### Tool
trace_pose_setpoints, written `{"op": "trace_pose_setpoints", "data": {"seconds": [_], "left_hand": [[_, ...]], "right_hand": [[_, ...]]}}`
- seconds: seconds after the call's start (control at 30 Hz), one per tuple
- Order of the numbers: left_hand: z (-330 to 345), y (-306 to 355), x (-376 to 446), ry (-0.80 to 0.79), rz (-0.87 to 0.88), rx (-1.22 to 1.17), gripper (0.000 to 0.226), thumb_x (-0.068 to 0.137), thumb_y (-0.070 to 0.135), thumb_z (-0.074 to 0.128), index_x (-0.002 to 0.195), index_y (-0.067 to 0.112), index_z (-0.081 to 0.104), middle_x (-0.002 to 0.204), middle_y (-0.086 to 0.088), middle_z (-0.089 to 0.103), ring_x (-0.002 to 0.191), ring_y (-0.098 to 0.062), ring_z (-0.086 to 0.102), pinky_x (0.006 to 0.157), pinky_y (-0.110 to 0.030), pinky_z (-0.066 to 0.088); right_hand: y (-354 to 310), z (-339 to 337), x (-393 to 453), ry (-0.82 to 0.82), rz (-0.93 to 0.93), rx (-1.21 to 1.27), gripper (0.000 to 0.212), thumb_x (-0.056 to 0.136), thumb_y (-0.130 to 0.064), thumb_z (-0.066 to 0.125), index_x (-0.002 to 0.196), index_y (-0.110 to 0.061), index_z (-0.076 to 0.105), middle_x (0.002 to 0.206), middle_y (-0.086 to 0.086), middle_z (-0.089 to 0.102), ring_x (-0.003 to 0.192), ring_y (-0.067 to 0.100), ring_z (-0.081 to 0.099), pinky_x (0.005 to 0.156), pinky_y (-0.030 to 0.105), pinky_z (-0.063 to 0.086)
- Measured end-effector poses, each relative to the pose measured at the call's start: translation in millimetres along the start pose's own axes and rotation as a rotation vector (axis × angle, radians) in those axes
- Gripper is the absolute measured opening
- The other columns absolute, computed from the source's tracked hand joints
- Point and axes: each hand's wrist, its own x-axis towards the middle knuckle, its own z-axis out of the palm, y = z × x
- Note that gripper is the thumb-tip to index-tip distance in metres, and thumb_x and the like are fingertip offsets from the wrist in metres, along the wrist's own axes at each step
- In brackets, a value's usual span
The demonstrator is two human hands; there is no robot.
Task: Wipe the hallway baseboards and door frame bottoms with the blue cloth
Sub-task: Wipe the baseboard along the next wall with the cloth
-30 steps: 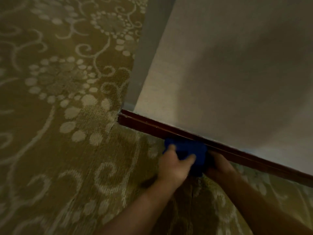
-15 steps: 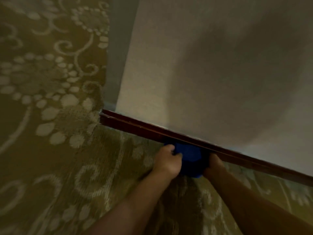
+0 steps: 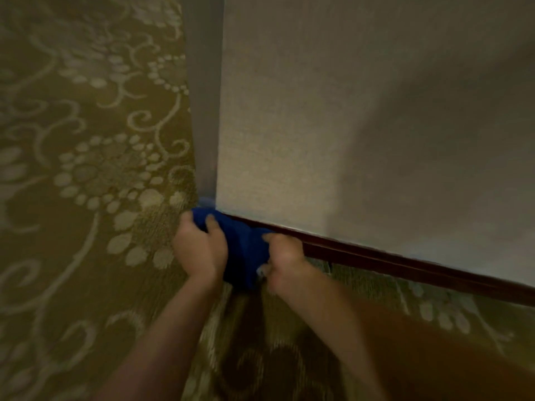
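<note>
I had both hands on the blue cloth (image 3: 243, 250): my left hand (image 3: 199, 247) gripped its left end with fingers curled over the top, and my right hand (image 3: 285, 256) clutched its right end. The cloth sat bunched between them, pressed against the corner end of the dark wooden baseboard (image 3: 405, 263). Beyond my hands rose the pale wall (image 3: 362, 125); the patterned carpet (image 3: 86, 183) spread left of and below them.
</note>
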Motion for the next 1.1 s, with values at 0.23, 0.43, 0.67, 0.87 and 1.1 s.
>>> {"op": "trace_pose_setpoints", "data": {"seconds": [0.23, 0.43, 0.67, 0.87, 1.1], "left_hand": [[-17.3, 6.4, -9.4, -0.669, 0.142, 0.005, 0.018, 0.092, 0.009, 0.055, 0.098, 0.018, 0.07, 0.102, -0.005, 0.072, 0.096, -0.023, 0.067, 0.084, -0.038, 0.054], [-150.3, 26.3, 27.3, -0.548, -0.363, -0.226, 0.021, 0.094, 0.013, 0.052, 0.112, 0.015, 0.063, 0.115, -0.007, 0.067, 0.104, -0.022, 0.062, 0.072, -0.032, 0.05], [-265.0, 82.6, 12.0, -0.338, -0.335, 0.066, 0.015, 0.083, 0.013, 0.068, 0.097, 0.01, 0.071, 0.087, -0.011, 0.075, 0.086, -0.027, 0.068, 0.079, -0.037, 0.051], [-299.9, 53.3, 44.8, -0.14, -0.336, -0.02, 0.004, 0.086, 0.013, 0.065, 0.086, 0.015, 0.062, 0.087, -0.009, 0.066, 0.076, -0.021, 0.061, 0.064, -0.028, 0.047], [-290.1, -33.6, 92.0, -0.522, -0.702, -0.386, 0.027, 0.082, 0.02, 0.069, 0.106, 0.007, 0.067, 0.107, -0.007, 0.07, 0.102, -0.023, 0.064, 0.08, -0.034, 0.052]], "right_hand": [[-42.0, -34.9, -25.4, 0.154, -0.079, -0.24, 0.038, 0.098, -0.005, 0.041, 0.133, 0.009, 0.045, 0.13, 0.027, 0.054, 0.121, 0.039, 0.053, 0.098, 0.044, 0.044], [-52.9, 19.7, -66.5, -0.132, 0.023, -0.096, 0.037, 0.1, -0.004, 0.038, 0.136, -0.001, 0.045, 0.137, 0.02, 0.05, 0.123, 0.033, 0.051, 0.105, 0.039, 0.042], [-23.8, 100.6, -150.8, -0.317, -0.18, -0.232, 0.033, 0.098, -0.022, 0.043, 0.13, -0.021, 0.049, 0.133, 0.003, 0.053, 0.121, 0.027, 0.052, 0.102, 0.034, 0.041], [12.4, 146.8, -180.1, -0.421, -0.085, -0.396, 0.035, 0.103, -0.025, 0.033, 0.137, -0.024, 0.041, 0.136, 0.004, 0.048, 0.119, 0.025, 0.051, 0.099, 0.037, 0.045], [24.2, 176.9, -153.9, -0.117, -0.297, -0.348, 0.014, 0.101, -0.028, 0.042, 0.101, -0.029, 0.056, 0.103, -0.004, 0.063, 0.095, 0.016, 0.062, 0.094, 0.046, 0.051]]}}
